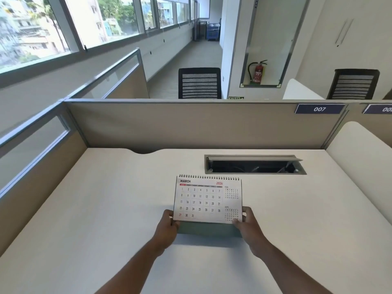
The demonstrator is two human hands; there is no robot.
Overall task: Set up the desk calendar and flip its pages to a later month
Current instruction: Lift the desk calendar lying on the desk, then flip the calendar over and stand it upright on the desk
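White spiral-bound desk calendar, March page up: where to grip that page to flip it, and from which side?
On the white spiral-bound desk calendar, probably take the March page's free bottom edge, near a lower corner, from the near side. The wire spiral runs along the top, so pages hinge there. The left hand and right hand hold those corners.

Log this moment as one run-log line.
hands: left and right grip calendar lower corners | page: MARCH 2026 | calendar: upright on desk | flipping: not begun
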